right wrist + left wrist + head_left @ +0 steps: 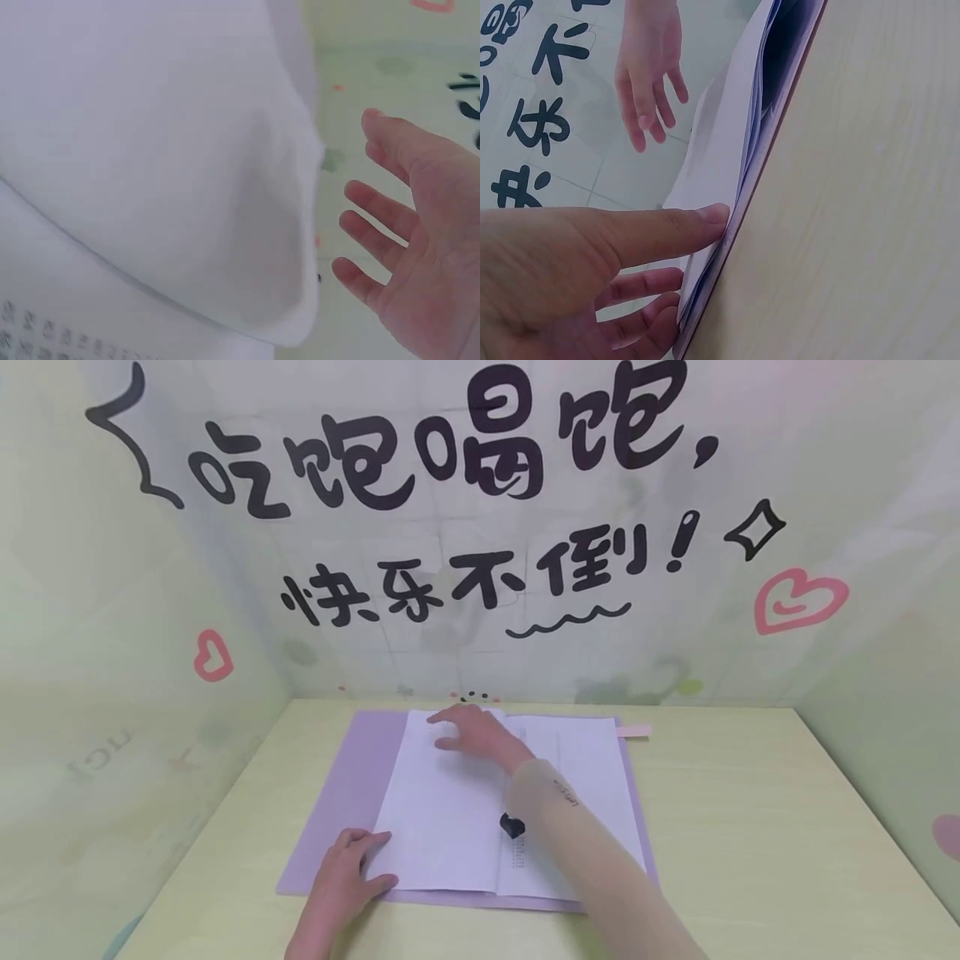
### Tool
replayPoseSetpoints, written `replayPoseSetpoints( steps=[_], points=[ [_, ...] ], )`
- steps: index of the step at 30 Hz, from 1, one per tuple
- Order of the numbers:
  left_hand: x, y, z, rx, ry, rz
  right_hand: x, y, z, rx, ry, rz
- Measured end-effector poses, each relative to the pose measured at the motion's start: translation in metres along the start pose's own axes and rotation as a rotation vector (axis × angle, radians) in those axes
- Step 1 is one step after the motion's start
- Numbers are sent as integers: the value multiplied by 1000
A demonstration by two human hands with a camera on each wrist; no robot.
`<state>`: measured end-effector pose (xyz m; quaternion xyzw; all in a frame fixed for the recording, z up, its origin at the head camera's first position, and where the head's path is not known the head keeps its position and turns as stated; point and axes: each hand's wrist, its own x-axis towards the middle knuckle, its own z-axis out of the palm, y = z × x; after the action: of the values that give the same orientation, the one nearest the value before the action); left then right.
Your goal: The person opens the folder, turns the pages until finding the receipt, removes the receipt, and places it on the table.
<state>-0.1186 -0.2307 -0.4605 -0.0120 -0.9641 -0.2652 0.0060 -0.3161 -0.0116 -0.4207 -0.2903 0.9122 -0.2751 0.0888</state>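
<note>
A book lies spread on the table, its purple cover (345,777) showing past the white pages. The left page (438,827) looks blank; the right page (600,777) carries small print. At the lower left page edge is my left hand (345,877), its thumb resting on the paper; in the left wrist view the other fingers (641,285) lie beside the page edge. My right hand (480,735) reaches over the top of the left page, fingers extended. In the right wrist view it stands apart from a curving page (187,150), holding nothing.
A pink tab (636,732) sticks out at the book's upper right. The pale wooden table (765,827) extends on both sides, and a printed curtain (450,660) with black lettering hangs behind it. A dark device (513,825) sits at my right wrist.
</note>
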Motion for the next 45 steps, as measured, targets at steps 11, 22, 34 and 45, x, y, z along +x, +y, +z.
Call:
replayPoseSetpoints(
  steps=[11, 22, 34, 45],
  points=[
    [-2, 2, 0, -3, 2, -2, -61, 31, -46, 287, 295, 99],
    [0, 2, -2, 17, -14, -8, -128, 108, -65, 338, 522, 230],
    [0, 4, -2, 20, -24, -1, -171, 147, -55, 347, 503, 378],
    [1, 6, -4, 26, -43, -11, -179, 159, -53, 194, 348, 377]
  ],
)
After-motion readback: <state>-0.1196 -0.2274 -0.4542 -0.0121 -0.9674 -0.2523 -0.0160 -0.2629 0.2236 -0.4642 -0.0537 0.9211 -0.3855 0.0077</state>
